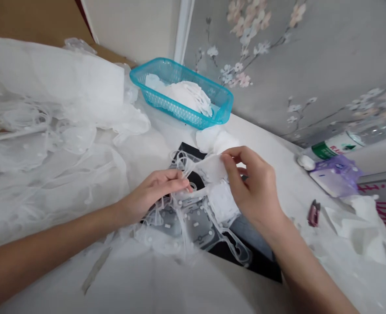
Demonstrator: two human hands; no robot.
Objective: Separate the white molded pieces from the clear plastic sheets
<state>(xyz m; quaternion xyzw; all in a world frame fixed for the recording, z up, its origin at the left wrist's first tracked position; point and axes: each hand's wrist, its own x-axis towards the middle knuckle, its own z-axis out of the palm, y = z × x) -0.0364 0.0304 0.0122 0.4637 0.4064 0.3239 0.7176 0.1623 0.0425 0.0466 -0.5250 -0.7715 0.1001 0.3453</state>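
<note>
My left hand [153, 192] pinches a strip of the translucent plastic sheet [193, 218], which lies over a dark mat at the centre. My right hand [252, 187] pinches a small white pad [212, 168] that sits against the same sheet, thumb and forefinger closed on its edge. Another white pad [222, 203] lies on the sheet just below my right hand. Both hands are close together, a few centimetres apart.
A turquoise basket [222, 109] holding several white pads stands at the back. A big heap of translucent plastic sheets [49, 131] fills the left. At the right are a bottle [340, 146], a purple packet [339, 174], a small dark red tool [314, 213] and crumpled white tissue [363, 231].
</note>
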